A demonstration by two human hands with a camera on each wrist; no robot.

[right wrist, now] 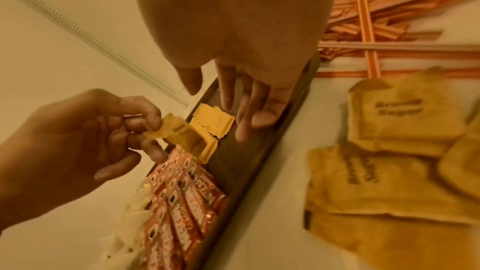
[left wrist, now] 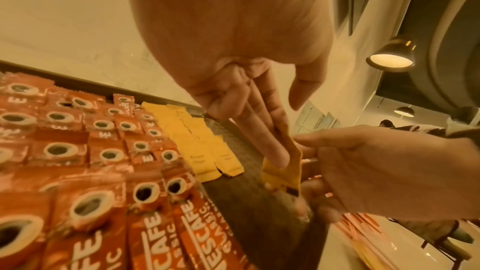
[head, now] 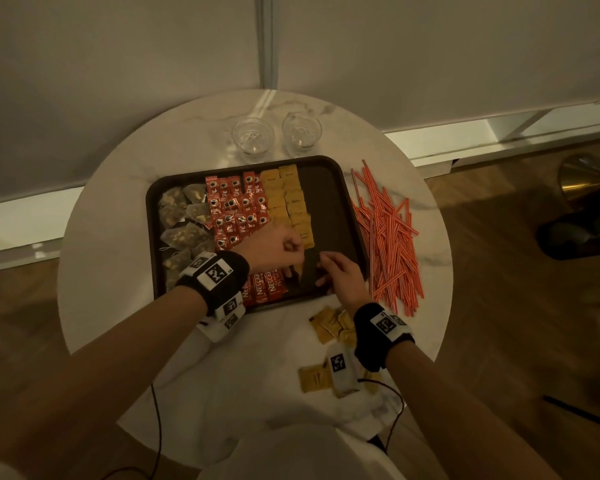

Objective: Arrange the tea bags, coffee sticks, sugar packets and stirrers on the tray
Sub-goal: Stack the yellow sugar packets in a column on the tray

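The left hand (head: 280, 250) is near the middle of the head view, and its fingers (left wrist: 262, 130) pinch one yellow sugar packet (left wrist: 283, 174) just above the tray (head: 329, 202). The right hand (head: 340, 273) is just beside it, lower and to the right, with its fingers (right wrist: 244, 110) straight and loose, holding nothing, over the bare dark part of the tray. Under and behind the hands, the tray holds three groups side by side: tea bags (head: 181, 223) on the left, red coffee sticks (head: 236, 213) in the middle, and two rows of yellow sugar packets (head: 291, 202) to their right. The right part of the tray is bare. More sugar packets (head: 329, 325) lie loose on the round white worktop (head: 118, 237), below the tray near the right wrist. A big heap of red and white stirrers (head: 388, 237) lies on the worktop to the right of the tray, just beside its edge. Two clear glasses (head: 253, 138) stand on the worktop above the tray, at the far side.
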